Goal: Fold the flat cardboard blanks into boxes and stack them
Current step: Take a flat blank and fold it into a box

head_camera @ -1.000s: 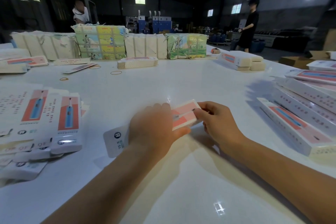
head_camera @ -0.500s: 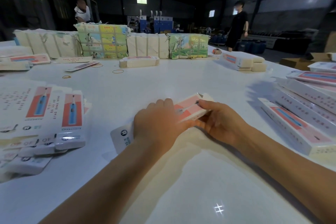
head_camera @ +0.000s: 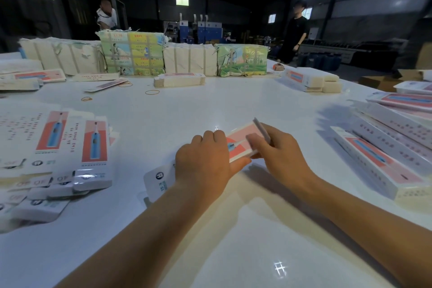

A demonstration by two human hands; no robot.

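Head view: both hands are working one carton blank [head_camera: 238, 144] at mid-table, lying on the white table [head_camera: 210, 105]. Left hand [head_camera: 205, 161] is sitting on top of the blank's middle, fingers curled over the far edge and thumb lying along the near edge, clamping it. Right hand [head_camera: 278, 152] is gripping the blank's far-right end, fingers curled round it; an end flap [head_camera: 261, 130] is standing up against those fingers. The blank's near end, white with a round logo, is sticking out left of the left wrist and lying flat on the table. Taking the blank as reference: left of it a fanned stack of flat blanks [head_camera: 56, 147] is lying face up, pink panel with blue toothbrush print. Right of it a row of folded boxes [head_camera: 383, 159] is lying side by side, long and white with pink panels. Behind it, a small stack of blanks [head_camera: 178, 80] is sitting at the far side of the table, rubber bands [head_camera: 152, 92] lying loose just in front of that. Further behind, strapped paper bundles [head_camera: 133, 54] are lining the table's back edge. Behind-right, more boxes [head_camera: 311, 80] are stacked. Two people are standing beyond the table: one in a white top [head_camera: 106, 16] behind-left, one in black [head_camera: 294, 33] behind-right.
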